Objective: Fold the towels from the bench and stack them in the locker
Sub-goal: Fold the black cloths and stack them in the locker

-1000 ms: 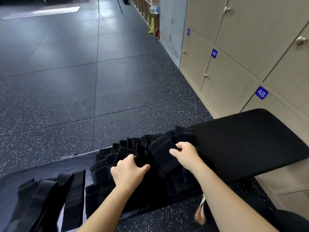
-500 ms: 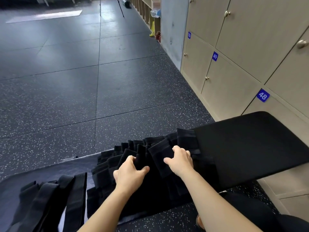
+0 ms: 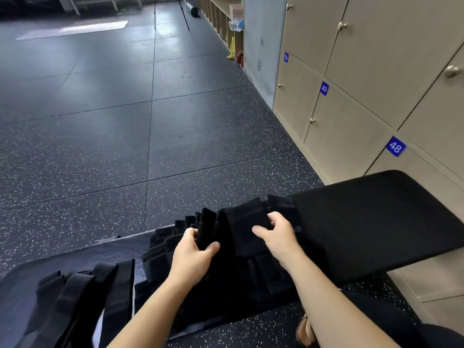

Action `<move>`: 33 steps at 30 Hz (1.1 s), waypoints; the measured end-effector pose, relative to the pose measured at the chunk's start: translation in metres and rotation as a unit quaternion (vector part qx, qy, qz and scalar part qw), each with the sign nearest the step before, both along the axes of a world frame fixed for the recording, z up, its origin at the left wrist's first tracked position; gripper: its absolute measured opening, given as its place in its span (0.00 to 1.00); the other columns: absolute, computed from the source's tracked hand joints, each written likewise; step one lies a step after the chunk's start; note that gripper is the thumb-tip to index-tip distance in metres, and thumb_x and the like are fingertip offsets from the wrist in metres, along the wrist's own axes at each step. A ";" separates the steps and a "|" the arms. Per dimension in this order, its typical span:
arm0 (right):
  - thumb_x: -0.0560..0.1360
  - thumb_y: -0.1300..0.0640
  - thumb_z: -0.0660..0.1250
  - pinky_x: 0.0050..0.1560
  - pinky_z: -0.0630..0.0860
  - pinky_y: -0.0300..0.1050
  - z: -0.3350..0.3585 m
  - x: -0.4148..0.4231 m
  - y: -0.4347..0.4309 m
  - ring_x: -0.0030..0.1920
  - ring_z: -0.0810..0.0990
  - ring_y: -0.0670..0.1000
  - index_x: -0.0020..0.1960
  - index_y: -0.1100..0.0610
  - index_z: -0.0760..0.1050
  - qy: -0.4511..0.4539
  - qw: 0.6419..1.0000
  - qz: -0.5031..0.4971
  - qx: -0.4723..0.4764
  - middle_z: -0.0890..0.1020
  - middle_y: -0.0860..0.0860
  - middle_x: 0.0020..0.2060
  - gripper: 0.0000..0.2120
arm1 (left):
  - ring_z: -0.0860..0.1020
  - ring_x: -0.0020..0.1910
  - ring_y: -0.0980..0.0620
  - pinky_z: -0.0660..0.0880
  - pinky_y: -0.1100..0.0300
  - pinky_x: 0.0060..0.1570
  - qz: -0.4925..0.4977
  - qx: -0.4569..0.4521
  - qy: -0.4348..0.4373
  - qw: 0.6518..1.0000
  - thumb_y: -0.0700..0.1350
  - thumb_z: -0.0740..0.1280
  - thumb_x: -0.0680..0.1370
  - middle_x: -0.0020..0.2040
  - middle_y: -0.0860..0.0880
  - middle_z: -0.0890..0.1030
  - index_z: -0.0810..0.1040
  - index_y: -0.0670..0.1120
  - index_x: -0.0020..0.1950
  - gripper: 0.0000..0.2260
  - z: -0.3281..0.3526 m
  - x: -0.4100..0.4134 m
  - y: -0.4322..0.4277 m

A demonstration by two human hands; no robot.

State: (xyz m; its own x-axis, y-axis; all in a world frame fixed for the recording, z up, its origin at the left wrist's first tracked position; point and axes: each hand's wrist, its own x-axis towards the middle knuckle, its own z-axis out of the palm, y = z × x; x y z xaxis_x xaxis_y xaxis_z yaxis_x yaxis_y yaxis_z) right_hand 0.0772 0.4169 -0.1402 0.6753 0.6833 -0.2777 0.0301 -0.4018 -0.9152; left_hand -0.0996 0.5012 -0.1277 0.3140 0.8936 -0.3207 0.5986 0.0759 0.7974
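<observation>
A heap of several folded black towels (image 3: 226,280) lies on the black padded bench (image 3: 376,222) in front of me. My left hand (image 3: 193,254) pinches the upper edge of one folded towel (image 3: 207,222) between thumb and fingers. My right hand (image 3: 278,237) grips a wider black towel (image 3: 247,222) at the top of the heap, fingers curled over its edge. More black towels (image 3: 75,305) lie spread flat at the bench's left end. Beige lockers (image 3: 351,136) numbered 48, 49 and 50 stand to the right, all doors closed.
Dark speckled rubber floor (image 3: 125,146) stretches ahead. Open wooden cubbies (image 3: 221,18) with shoes and a bag line the far right wall. A grey mat (image 3: 75,28) and a tripod's legs are far off. My knee and a shoe show at bottom right.
Both hands have shifted slightly up the heap. My left hand has closed tighter on a towel's edge, and my right hand has drawn the wide towel up and to the right.
</observation>
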 end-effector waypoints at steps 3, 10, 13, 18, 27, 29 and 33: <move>0.72 0.68 0.70 0.47 0.77 0.38 0.034 0.014 -0.014 0.43 0.80 0.51 0.46 0.59 0.76 0.056 0.992 -0.036 0.109 0.83 0.53 0.42 0.07 | 0.84 0.45 0.50 0.80 0.46 0.52 0.013 -0.030 -0.069 0.997 0.45 0.76 0.71 0.44 0.51 0.85 0.75 0.51 0.50 0.13 0.010 0.001 0.002; 0.73 0.70 0.69 0.41 0.79 0.39 0.111 0.029 -0.073 0.42 0.84 0.49 0.49 0.60 0.77 0.093 0.972 -0.015 0.215 0.85 0.52 0.41 0.08 | 0.84 0.51 0.52 0.81 0.58 0.50 -0.128 -0.120 -0.223 0.959 0.40 0.70 0.78 0.53 0.52 0.85 0.74 0.51 0.63 0.15 0.065 0.057 -0.046; 0.72 0.68 0.71 0.42 0.79 0.38 0.125 0.040 -0.112 0.42 0.84 0.46 0.47 0.58 0.77 0.012 0.978 -0.056 0.201 0.85 0.49 0.40 0.08 | 0.84 0.53 0.50 0.80 0.53 0.52 -0.201 -0.154 -0.270 0.929 0.38 0.67 0.79 0.55 0.51 0.85 0.74 0.52 0.64 0.15 0.092 0.087 -0.083; 0.71 0.62 0.73 0.47 0.79 0.40 0.132 0.065 -0.189 0.45 0.83 0.44 0.47 0.51 0.78 -0.110 0.968 -0.150 0.166 0.84 0.45 0.42 0.09 | 0.84 0.54 0.45 0.80 0.41 0.54 -0.267 -0.233 -0.308 0.883 0.38 0.66 0.79 0.56 0.48 0.84 0.74 0.52 0.64 0.15 0.110 0.130 -0.147; 0.72 0.64 0.71 0.46 0.80 0.37 0.138 0.088 -0.324 0.44 0.83 0.42 0.50 0.49 0.78 -0.126 0.933 -0.301 0.153 0.84 0.47 0.45 0.12 | 0.83 0.52 0.44 0.80 0.52 0.45 -0.326 -0.349 -0.271 0.836 0.35 0.66 0.76 0.55 0.43 0.83 0.76 0.47 0.61 0.15 0.116 0.198 -0.263; 0.72 0.64 0.71 0.43 0.80 0.38 0.136 0.092 -0.348 0.44 0.83 0.45 0.51 0.52 0.79 -0.126 0.930 -0.315 0.139 0.85 0.48 0.44 0.11 | 0.84 0.51 0.45 0.81 0.53 0.44 -0.341 -0.367 -0.266 0.824 0.43 0.69 0.77 0.53 0.44 0.85 0.77 0.47 0.61 0.12 0.118 0.208 -0.286; 0.73 0.64 0.70 0.39 0.79 0.36 0.129 0.099 -0.385 0.43 0.84 0.44 0.51 0.55 0.80 -0.116 0.928 -0.332 0.121 0.85 0.49 0.43 0.09 | 0.84 0.50 0.41 0.82 0.45 0.51 -0.345 -0.375 -0.260 0.820 0.45 0.72 0.76 0.52 0.41 0.85 0.77 0.45 0.62 0.16 0.114 0.227 -0.326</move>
State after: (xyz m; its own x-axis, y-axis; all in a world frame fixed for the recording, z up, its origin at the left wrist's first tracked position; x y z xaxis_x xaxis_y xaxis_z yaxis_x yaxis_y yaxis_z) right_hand 0.1762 0.0319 -0.0110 0.9924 0.1175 0.0359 0.0574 -0.1853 -0.9810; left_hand 0.1273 0.1747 -0.0137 0.9306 0.0583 -0.3614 0.2989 0.4493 0.8419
